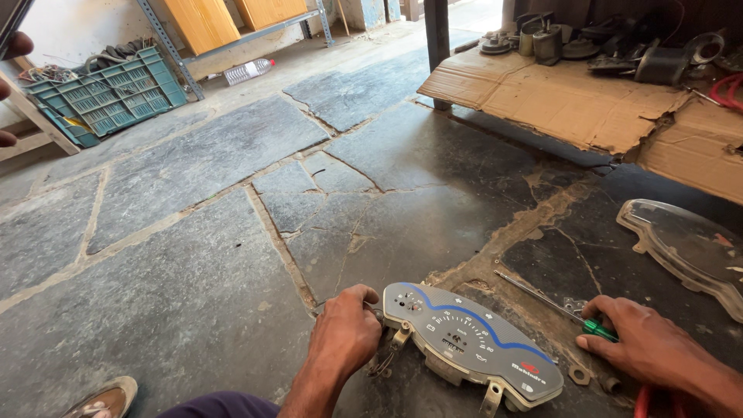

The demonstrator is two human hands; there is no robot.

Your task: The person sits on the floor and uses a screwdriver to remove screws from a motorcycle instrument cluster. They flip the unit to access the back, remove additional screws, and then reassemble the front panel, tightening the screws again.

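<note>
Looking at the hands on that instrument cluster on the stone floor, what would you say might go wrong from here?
The screwdriver under the right hand could slip and perhaps scratch the gauge face. The clear cover lies loose on the floor and might get stepped on.

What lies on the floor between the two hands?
The grey instrument cluster lies between the left hand and the right hand, which rests on a green-handled screwdriver; the head view shows this.

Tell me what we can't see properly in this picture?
- Head view: the left hand covers whatever it grips beside the gauge cluster.
- The right hand hides most of the green screwdriver handle.
- The clear cover is cut off by the right edge.
- The shelf parts are too small to identify.
</note>
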